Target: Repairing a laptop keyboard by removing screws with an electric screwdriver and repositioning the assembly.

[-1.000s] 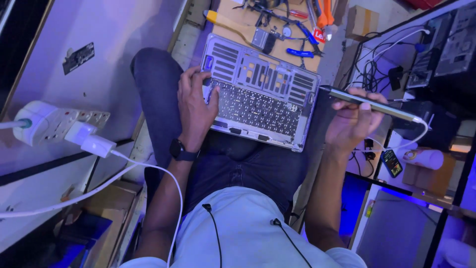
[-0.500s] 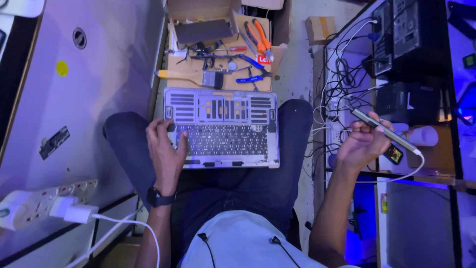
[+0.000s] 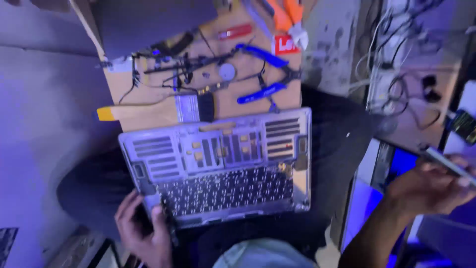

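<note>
Left hand (image 3: 144, 231) is gripping the near-left corner of the opened silver laptop shell (image 3: 220, 168) lying across the lap; right hand (image 3: 429, 186) is pinching a thin flat silver panel (image 3: 451, 166) off to the right.

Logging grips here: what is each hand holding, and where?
Left hand grips the opened laptop shell at its near-left corner; right hand holds a thin flat panel by its edge.

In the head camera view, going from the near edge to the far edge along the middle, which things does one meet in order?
Left hand at the shell's near corner → opened laptop shell lying on the lap → flat paintbrush with a yellow-tipped handle → blue-handled pliers on the wooden board → red tool, near the far edge.
</note>
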